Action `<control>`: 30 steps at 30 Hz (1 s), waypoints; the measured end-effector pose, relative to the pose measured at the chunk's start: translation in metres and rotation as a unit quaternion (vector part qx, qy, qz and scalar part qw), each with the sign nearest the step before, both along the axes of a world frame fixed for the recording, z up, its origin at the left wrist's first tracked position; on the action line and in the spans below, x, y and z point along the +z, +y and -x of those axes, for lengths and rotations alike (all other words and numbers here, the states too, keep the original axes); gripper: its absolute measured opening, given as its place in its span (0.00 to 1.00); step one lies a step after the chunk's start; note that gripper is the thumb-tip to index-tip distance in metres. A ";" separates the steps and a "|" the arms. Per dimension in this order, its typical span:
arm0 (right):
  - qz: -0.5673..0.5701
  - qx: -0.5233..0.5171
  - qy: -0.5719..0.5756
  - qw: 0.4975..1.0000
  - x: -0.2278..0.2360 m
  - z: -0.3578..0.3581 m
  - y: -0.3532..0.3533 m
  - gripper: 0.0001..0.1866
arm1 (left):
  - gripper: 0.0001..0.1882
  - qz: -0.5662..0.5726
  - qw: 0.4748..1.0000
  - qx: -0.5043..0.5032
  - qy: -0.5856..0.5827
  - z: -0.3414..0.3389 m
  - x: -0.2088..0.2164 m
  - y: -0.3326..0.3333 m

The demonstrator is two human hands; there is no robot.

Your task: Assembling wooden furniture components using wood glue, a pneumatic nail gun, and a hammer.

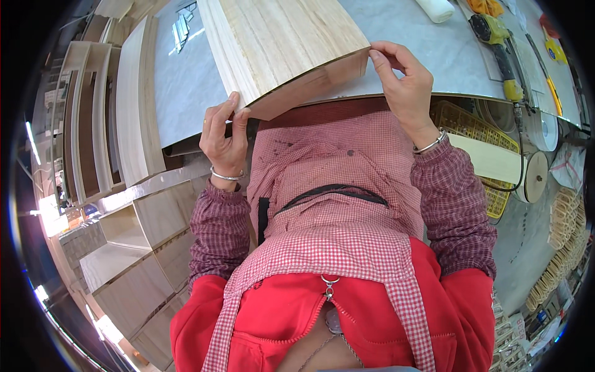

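Observation:
A pale wooden box (285,37) with a grained top lies on the grey worktable in front of me, its near end jutting toward the table's front edge. My left hand (224,136) pinches the box's near left corner between thumb and fingers. At the near right corner, my right hand (406,84) grips the edge with thumb and forefinger. Between the hands, the near end shows a darker, shaded face below the top board. The box's far end runs out of the picture.
Small glass-like strips (181,30) lie on the worktable (186,93) left of the box. A yellow-green power tool (496,37) and a white roll (436,8) are to the right. Wooden panels (136,99) stand at left, above stacked wooden boxes (136,266). A yellow crate (458,121) sits below right.

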State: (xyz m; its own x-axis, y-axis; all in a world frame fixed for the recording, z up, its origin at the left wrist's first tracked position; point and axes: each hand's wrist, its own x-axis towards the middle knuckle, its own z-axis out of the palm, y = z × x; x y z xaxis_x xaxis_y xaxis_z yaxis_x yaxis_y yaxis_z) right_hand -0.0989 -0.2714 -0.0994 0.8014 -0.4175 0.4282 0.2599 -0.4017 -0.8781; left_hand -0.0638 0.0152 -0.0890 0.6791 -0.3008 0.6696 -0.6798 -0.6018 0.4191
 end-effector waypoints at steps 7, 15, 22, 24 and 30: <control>-0.006 -0.010 -0.003 1.000 0.004 -0.001 0.005 0.07 | 0.13 0.001 0.999 -0.012 -0.032 -0.002 -0.002 0.003; -0.015 0.007 0.002 1.000 0.006 -0.002 0.006 0.08 | 0.15 -0.047 0.999 0.009 -0.025 0.001 0.010 0.006; -0.001 0.078 -0.045 0.996 0.005 -0.008 -0.001 0.10 | 0.21 -0.148 0.987 -0.029 -0.061 -0.010 0.051 -0.041; 0.007 0.099 -0.054 0.994 0.004 -0.010 -0.001 0.11 | 0.21 -0.157 0.983 -0.082 -0.055 -0.019 0.051 -0.058; -0.013 0.114 -0.046 0.992 0.002 -0.012 -0.002 0.12 | 0.22 -0.151 0.983 -0.106 -0.017 -0.031 0.037 -0.069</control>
